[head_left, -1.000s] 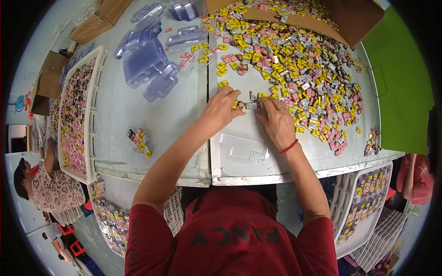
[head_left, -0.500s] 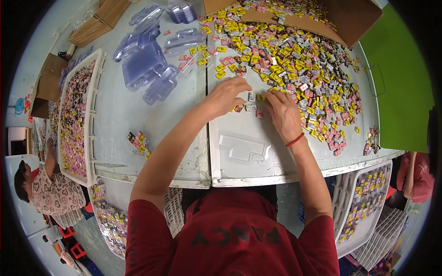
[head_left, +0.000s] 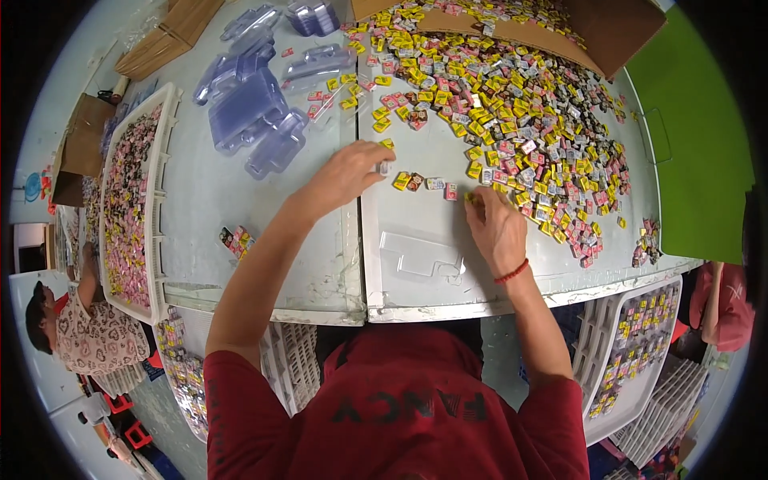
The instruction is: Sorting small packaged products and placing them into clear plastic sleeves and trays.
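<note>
My left hand is closed in a pinch on a small white box-shaped piece, just left of a short row of similar pieces. In that row lie a yellow piece, a brown one, a white one and a pink one. At the row's right end my right hand, with a red bracelet at its wrist, pinches a small yellow piece, partly hidden by the fingers. Nearer me, a clear plastic blister tray lies flat on the table.
A broad heap of mixed small pieces spreads from a tipped cardboard box. Clear blister trays are stacked at the back left. A white basket of pieces stands far left. A seam crosses the table. People sit at both sides.
My left hand has moved left from the row, the white piece in its fingers. My right hand has come nearer me, off the heap's edge. The row shows more fully.
</note>
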### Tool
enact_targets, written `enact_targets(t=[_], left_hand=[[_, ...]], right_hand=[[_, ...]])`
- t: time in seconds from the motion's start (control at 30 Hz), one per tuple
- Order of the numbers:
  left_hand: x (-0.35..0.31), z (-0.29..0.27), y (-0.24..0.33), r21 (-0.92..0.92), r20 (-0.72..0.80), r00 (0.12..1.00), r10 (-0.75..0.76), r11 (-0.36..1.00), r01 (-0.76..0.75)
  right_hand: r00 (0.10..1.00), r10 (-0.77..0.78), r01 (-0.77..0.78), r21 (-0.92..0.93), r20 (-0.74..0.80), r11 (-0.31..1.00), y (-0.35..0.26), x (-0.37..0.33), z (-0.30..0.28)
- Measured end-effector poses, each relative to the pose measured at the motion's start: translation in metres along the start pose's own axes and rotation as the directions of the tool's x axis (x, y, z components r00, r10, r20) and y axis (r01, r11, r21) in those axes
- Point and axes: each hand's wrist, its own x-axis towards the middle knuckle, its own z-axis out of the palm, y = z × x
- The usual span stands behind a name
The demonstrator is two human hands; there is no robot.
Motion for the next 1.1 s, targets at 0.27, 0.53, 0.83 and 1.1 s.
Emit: enact_targets(t=[0.27,0.53,0.83,1.1], left_hand=[[0.005,0.015,0.015,-0.052,0.084,0.994,-0.071,0.996,0.075],[0.045,0.042,0.023,-0.018,0.045,0.989,0.141,0.990,-0.140],[0.057,0.057,0.018,-0.037,0.080,0.996,0.033,0.999,-0.030],[0.024,0.048,0.033,-0.085,-0.039,0.999,0.034,0.996,-0.037]], right_hand=[[1.000,-0.017,0.016,0.049,0.025,0.999,-0.009,0.005,0.014],[0.998,-0.053,0.052,0.063,0.021,0.997,-0.004,0.019,0.008],[0.998,-0.063,0.062,0.054,0.026,0.997,-0.006,0.012,0.013],[0.980,-0.192,0.192,0.001,0.050,0.981,0.004,0.017,0.015]])
